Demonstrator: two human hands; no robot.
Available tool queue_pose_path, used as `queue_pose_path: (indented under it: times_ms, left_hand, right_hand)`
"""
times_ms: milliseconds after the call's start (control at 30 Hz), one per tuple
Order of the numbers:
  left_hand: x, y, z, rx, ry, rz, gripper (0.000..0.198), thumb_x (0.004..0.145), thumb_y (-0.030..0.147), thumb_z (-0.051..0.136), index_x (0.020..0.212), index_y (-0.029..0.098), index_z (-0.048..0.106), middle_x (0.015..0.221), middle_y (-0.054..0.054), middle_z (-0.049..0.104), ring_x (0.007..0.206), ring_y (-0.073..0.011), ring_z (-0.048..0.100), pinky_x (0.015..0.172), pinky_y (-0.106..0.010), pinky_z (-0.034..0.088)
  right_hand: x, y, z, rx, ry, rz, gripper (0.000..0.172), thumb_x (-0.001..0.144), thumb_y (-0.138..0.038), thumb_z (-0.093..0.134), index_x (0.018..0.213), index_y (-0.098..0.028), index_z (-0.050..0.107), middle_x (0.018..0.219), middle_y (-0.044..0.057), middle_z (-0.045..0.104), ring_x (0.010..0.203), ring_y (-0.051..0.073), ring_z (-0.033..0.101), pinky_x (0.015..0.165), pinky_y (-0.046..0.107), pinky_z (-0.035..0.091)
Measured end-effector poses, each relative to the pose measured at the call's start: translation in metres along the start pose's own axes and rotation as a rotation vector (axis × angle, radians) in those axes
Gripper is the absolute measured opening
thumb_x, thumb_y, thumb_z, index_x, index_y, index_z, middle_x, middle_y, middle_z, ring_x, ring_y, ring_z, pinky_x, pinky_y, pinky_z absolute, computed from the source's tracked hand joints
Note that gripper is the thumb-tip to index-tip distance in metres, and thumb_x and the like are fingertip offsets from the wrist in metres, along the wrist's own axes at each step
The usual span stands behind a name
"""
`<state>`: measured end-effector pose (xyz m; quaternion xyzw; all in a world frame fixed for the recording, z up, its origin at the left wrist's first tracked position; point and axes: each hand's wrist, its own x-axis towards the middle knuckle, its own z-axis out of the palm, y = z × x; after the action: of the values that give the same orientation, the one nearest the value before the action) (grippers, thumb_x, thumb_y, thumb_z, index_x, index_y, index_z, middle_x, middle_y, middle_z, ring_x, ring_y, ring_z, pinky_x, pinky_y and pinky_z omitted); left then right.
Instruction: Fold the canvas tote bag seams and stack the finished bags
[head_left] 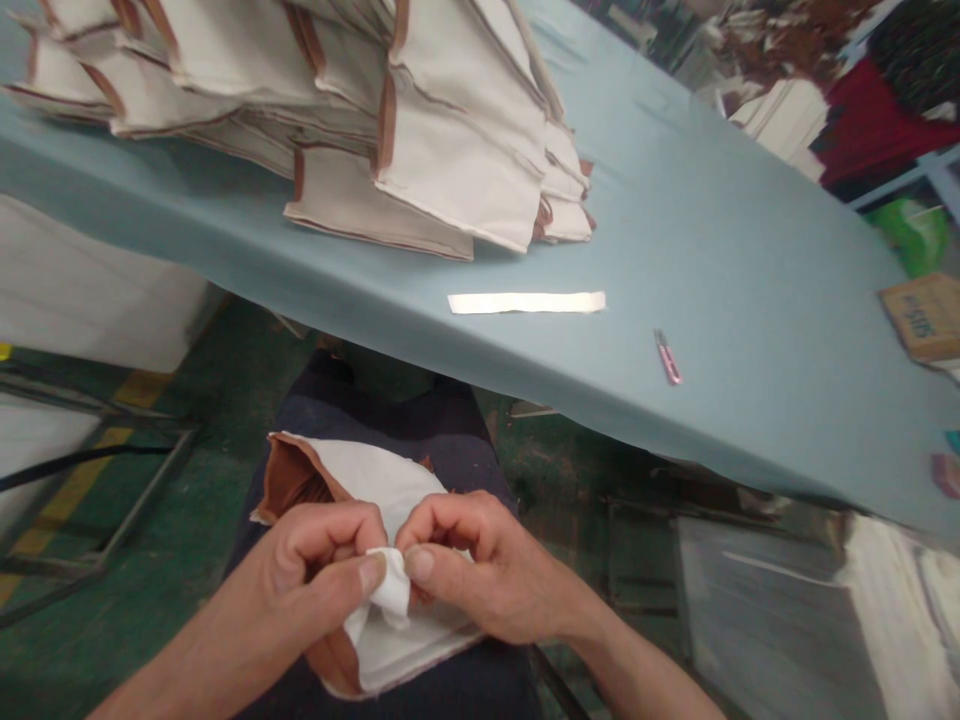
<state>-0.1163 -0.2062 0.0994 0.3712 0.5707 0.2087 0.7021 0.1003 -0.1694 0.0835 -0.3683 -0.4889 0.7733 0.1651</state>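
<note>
Over my lap lies a white fabric piece with brown lining (405, 470), its brown inner side showing at the left end. My left hand (322, 565) is closed, thumb and fingers pinching a bunched white bit of the cloth. Close beside it my right hand (480, 565) also pinches the cloth, fingertips nearly touching those of the left. What lies between the right fingertips is mostly hidden. A few brown threads show under the right hand.
A blue-covered table (750, 300) stands ahead. On it are a pile of white, brown-edged fabric pieces (450, 150), a white strip (526, 302) and pink thread snips (667, 358). A cardboard box (926, 315) sits at the right edge. A metal frame (142, 490) stands left.
</note>
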Motion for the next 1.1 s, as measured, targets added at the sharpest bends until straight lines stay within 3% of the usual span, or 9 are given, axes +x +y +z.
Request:
queue_pose_path:
  times_ms: [133, 367, 500, 700, 867, 967, 1100]
  left_hand:
    - [0.002, -0.005, -0.001, -0.002, -0.006, 0.014, 0.046, 0.085, 0.061, 0.074, 0.063, 0.022, 0.065, 0.058, 0.005, 0.051, 0.057, -0.0128, 0.040, 0.059, -0.025, 0.034]
    - [0.009, -0.033, -0.008, -0.082, -0.083, 0.084, 0.043, 0.091, 0.058, 0.078, 0.069, 0.022, 0.069, 0.056, 0.005, 0.054, 0.051, -0.0122, 0.048, 0.052, -0.021, 0.042]
    - [0.002, -0.017, 0.001, -0.176, -0.031, -0.042, 0.041, 0.082, 0.055, 0.085, 0.068, 0.022, 0.067, 0.057, 0.004, 0.058, 0.050, -0.0135, 0.059, 0.050, -0.020, 0.047]
    - [-0.008, 0.008, 0.012, -0.124, 0.091, -0.115, 0.046, 0.074, 0.058, 0.086, 0.062, 0.022, 0.059, 0.056, 0.006, 0.050, 0.047, -0.0117, 0.053, 0.047, -0.020, 0.043]
    - [-0.007, -0.001, 0.010, 0.063, 0.193, 0.051, 0.047, 0.082, 0.058, 0.074, 0.058, 0.023, 0.055, 0.054, 0.005, 0.050, 0.052, -0.0119, 0.046, 0.052, -0.022, 0.038]
    - [-0.006, -0.007, 0.010, 0.166, 0.254, 0.155, 0.046, 0.089, 0.055, 0.068, 0.057, 0.024, 0.056, 0.053, 0.004, 0.057, 0.052, -0.0132, 0.051, 0.054, -0.023, 0.039]
    - [0.000, -0.019, 0.011, 0.176, 0.242, 0.261, 0.045, 0.099, 0.049, 0.065, 0.062, 0.026, 0.059, 0.046, 0.006, 0.058, 0.043, -0.0130, 0.054, 0.049, -0.024, 0.037]
  right_hand:
    - [0.000, 0.001, -0.001, -0.050, 0.024, -0.025, 0.038, 0.104, -0.050, 0.078, 0.085, -0.019, 0.068, 0.073, -0.004, 0.065, 0.061, 0.009, 0.048, 0.060, 0.022, 0.040]
    - [-0.001, 0.005, -0.002, -0.127, 0.037, -0.058, 0.028, 0.106, -0.038, 0.067, 0.085, -0.019, 0.068, 0.072, -0.004, 0.064, 0.063, 0.011, 0.051, 0.060, 0.023, 0.040]
    - [0.000, 0.002, -0.001, -0.198, 0.062, -0.089, 0.024, 0.104, -0.033, 0.064, 0.084, -0.020, 0.066, 0.071, -0.005, 0.061, 0.063, 0.011, 0.050, 0.061, 0.023, 0.040]
    - [0.002, -0.006, 0.001, -0.317, 0.116, -0.136, 0.016, 0.098, -0.025, 0.061, 0.083, -0.021, 0.063, 0.072, -0.004, 0.062, 0.065, 0.011, 0.054, 0.063, 0.023, 0.041]
    - [0.002, -0.011, 0.006, -0.354, 0.208, -0.144, 0.013, 0.094, -0.020, 0.059, 0.080, -0.022, 0.061, 0.071, -0.005, 0.061, 0.064, 0.011, 0.054, 0.062, 0.023, 0.040]
    - [0.005, -0.009, 0.010, -0.328, 0.249, -0.154, 0.011, 0.092, -0.019, 0.060, 0.081, -0.022, 0.062, 0.070, -0.005, 0.062, 0.063, 0.011, 0.053, 0.061, 0.024, 0.038]
    - [0.008, -0.007, 0.011, -0.278, 0.299, -0.138, 0.010, 0.092, -0.022, 0.060, 0.083, -0.021, 0.065, 0.072, -0.005, 0.063, 0.063, 0.011, 0.053, 0.060, 0.023, 0.040]
